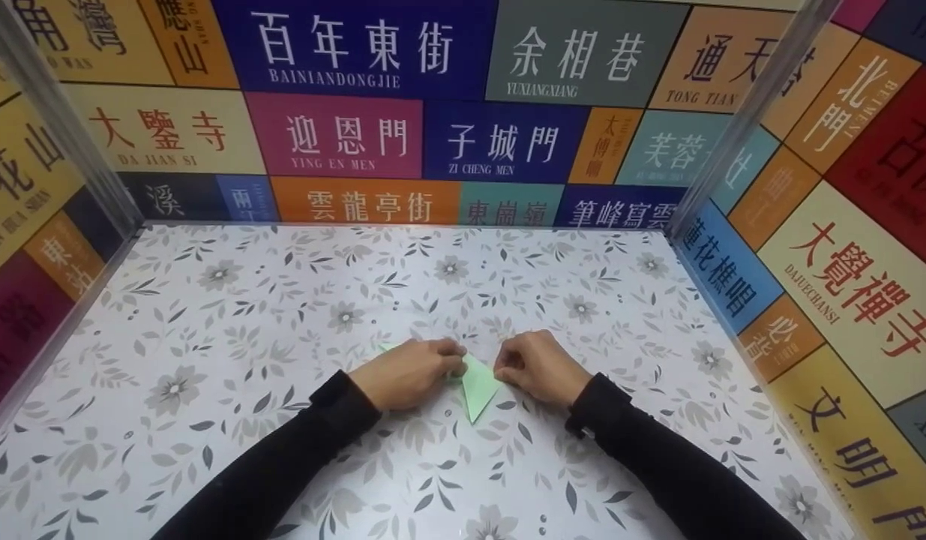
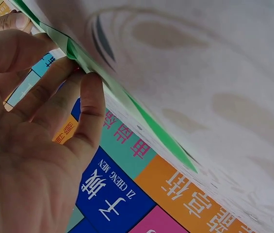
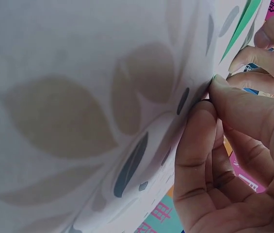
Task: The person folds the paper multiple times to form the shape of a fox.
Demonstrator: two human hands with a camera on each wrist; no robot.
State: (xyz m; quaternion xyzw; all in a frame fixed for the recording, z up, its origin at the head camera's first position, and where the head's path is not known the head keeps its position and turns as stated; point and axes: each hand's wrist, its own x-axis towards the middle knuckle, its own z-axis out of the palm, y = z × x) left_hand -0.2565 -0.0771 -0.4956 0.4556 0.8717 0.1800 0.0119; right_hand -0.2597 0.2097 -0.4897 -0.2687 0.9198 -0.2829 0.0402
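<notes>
A folded piece of light green paper lies on the patterned tabletop between the two hands, one pointed corner toward the person. My left hand lies over its left part, thumb and fingertips bent together at the paper, covering much of it. In the left wrist view, a green edge runs out past the little finger, and a small curl of paper shows by the fingertips. My right hand pinches the right corner between thumb and index finger, the other fingers curled under. Those fingertips hide that corner in the right wrist view.
The white tabletop bears a grey floral print. Panels with colourful street-name blocks stand at the back and on both sides, joined by clear corner strips.
</notes>
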